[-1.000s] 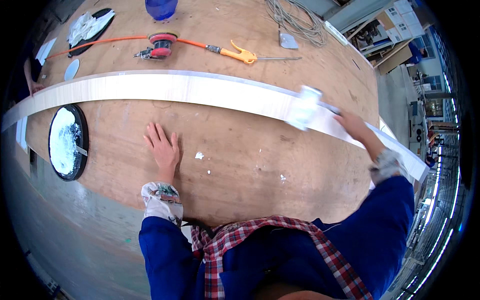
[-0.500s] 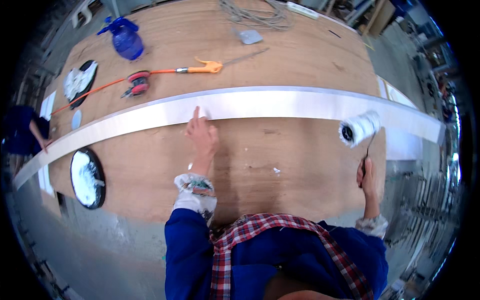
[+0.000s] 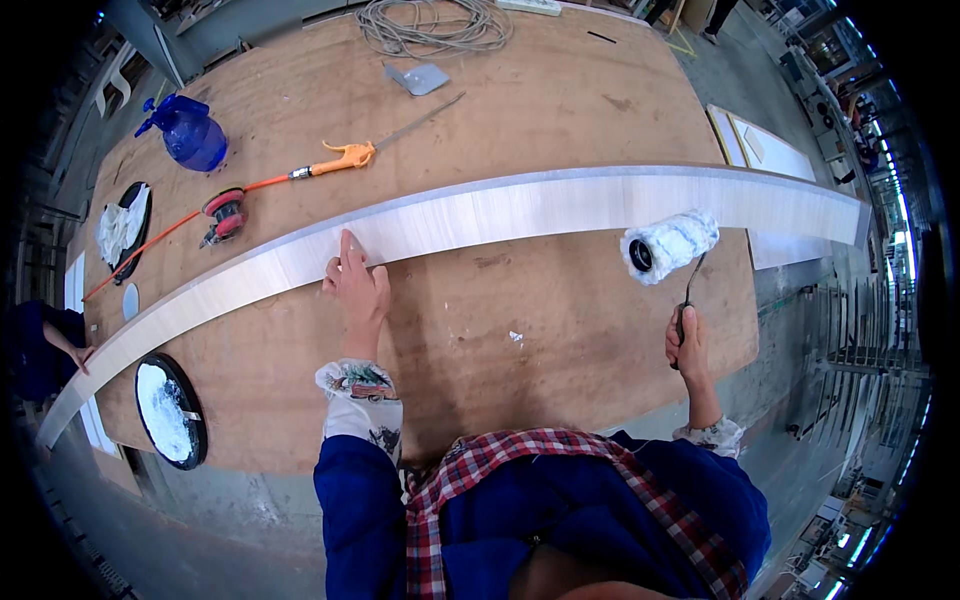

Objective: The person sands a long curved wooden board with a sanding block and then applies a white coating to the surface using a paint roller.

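Observation:
A long, narrow pale wood-grain board (image 3: 520, 212) stretches across the table, bowed by the lens. My left hand (image 3: 358, 292) rests at its near edge left of centre, fingers stretched out and fingertips on the surface, holding nothing. In my right hand (image 3: 690, 345) is the dark handle of a paint roller (image 3: 682, 240), fingers wrapped round it. The roller's fluffy white sleeve overlaps the board's near edge in view; whether it touches cannot be told. To the left, a black oval tray (image 3: 196, 440) contains white paint or a similar coating.
Another person's hand (image 3: 82, 357) touches the board's far left part. Beyond the board are a red-and-black sander (image 3: 226, 214), orange air blow gun (image 3: 345, 158), blue spray bottle (image 3: 190, 135), white cloth (image 3: 122, 230), grey scraper (image 3: 418, 78) and coiled cable (image 3: 430, 30). White panels (image 3: 775, 150) lie at right.
The view has turned, shifting most of the table's things leftward in the picture. My left hand stays on the board, and my right still grips the roller near its near edge.

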The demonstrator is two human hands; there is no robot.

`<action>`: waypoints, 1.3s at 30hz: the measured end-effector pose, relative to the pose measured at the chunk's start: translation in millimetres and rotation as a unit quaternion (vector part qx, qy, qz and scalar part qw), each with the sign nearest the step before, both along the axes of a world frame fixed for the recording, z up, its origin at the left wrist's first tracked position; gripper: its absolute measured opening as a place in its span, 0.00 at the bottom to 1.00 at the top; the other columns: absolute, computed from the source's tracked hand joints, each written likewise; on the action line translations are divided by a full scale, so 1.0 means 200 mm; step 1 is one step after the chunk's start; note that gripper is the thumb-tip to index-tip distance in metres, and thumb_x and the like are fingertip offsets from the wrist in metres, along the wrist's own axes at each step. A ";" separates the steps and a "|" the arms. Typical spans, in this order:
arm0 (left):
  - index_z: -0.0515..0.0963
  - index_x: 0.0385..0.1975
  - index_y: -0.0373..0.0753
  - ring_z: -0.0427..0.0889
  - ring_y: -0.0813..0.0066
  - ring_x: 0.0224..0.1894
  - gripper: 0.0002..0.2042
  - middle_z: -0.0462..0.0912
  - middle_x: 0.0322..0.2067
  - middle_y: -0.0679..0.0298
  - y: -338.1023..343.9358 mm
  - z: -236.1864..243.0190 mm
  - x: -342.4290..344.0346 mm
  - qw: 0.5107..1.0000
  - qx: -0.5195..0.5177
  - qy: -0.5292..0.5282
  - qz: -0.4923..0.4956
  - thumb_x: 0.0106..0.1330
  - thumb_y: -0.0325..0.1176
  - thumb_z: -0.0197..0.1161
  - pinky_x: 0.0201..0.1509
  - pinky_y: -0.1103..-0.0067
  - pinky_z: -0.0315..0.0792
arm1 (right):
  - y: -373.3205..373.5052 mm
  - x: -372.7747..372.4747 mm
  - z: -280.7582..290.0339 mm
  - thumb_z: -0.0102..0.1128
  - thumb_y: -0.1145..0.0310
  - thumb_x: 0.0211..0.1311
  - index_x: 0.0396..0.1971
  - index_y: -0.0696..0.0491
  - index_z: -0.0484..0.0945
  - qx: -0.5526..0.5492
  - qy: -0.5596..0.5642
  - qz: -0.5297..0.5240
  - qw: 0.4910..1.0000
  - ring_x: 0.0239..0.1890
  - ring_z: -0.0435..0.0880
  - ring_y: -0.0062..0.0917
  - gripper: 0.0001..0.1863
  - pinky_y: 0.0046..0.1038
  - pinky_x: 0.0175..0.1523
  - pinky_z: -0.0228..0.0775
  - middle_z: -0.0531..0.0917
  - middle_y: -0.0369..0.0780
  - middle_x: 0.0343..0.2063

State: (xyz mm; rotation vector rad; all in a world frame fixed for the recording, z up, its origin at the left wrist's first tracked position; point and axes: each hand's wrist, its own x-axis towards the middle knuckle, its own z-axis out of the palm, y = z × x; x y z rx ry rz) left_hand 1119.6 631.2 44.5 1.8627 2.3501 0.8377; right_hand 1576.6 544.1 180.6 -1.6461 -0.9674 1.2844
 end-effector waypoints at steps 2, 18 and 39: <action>0.66 0.31 0.38 0.61 0.58 0.48 0.14 0.60 0.58 0.64 -0.01 0.01 0.00 1.000 -0.021 0.004 -0.001 0.42 0.33 0.51 0.52 0.64 0.47 | -0.01 0.00 -0.03 0.37 0.50 0.64 0.23 0.50 0.62 -0.006 -0.001 -0.008 1.000 0.07 0.57 0.11 0.19 0.16 0.10 0.48 0.60 0.29 0.10; 0.70 0.32 0.37 0.65 0.55 0.43 0.12 0.72 0.37 0.56 -0.45 0.04 0.20 0.998 0.008 -0.062 0.003 0.52 0.37 0.54 0.48 0.58 0.54 | 0.15 -0.16 0.07 0.44 0.53 0.62 0.23 0.47 0.61 -0.049 -0.086 0.088 0.991 0.07 0.56 0.10 0.15 0.15 0.10 0.45 0.59 0.27 0.09; 0.56 0.58 0.37 0.63 0.58 0.56 0.38 0.61 0.57 0.56 -1.80 -0.28 -0.96 0.458 0.387 -0.729 0.332 0.58 0.64 0.34 0.59 0.65 0.55 | -0.13 -2.05 0.16 0.46 0.60 0.62 0.26 0.51 0.63 -0.001 0.015 0.528 0.849 0.09 0.59 0.11 0.11 0.15 0.11 0.50 0.63 0.30 0.13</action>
